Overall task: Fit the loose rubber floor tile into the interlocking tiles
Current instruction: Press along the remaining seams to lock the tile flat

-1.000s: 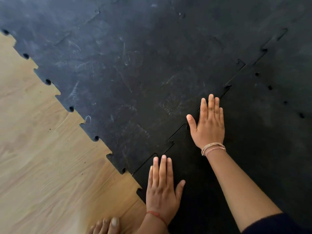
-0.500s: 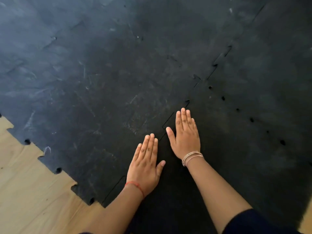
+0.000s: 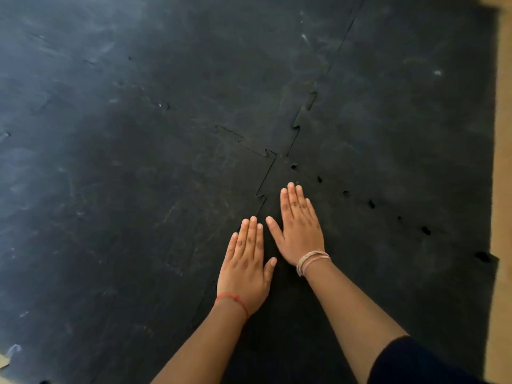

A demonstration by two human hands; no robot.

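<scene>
The loose black rubber tile lies at the near right, its toothed left edge meeting the scuffed laid tile along a jagged seam. Small dark gaps dot its far edge, where it meets another laid tile. My right hand lies flat, palm down, on the loose tile just right of the seam. My left hand is pressed flat beside it, over the seam. Both hands have fingers together and hold nothing.
Black interlocking tiles fill nearly the whole view. Light wooden floor shows along the right edge, and a small patch shows at the bottom left corner. A four-way tile joint sits just beyond my fingertips.
Both hands have slid farther along the seam, away from the wood-side edge, still pressed flat and now close together. The view has swung right; the wooden floor at left has almost left the view.
</scene>
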